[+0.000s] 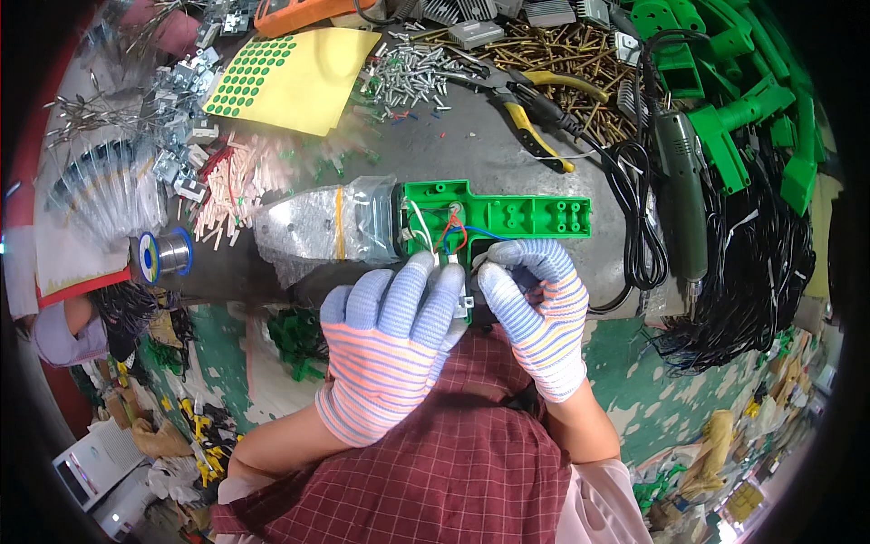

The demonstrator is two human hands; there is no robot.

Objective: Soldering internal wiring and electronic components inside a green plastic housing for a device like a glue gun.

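In front of me lies an open green plastic tool housing half, its ribs and screw posts facing up. White, red and blue wires run inside it. A part wrapped in clear bubble film, bound with a yellow band, adjoins its left end. My left hand, in a striped knit glove, is closed around the housing's near branch, fingertips beside the white wires. A small white piece shows beside its thumb. My right hand, gloved alike, pinches by the blue wire near that branch; its fingertips hide what they hold.
Yellow-handled pliers, silver screws and long brass screws lie beyond. An electric screwdriver with black cord, green housings and black cables are at right. A solder spool and yellow sticker sheet sit left.
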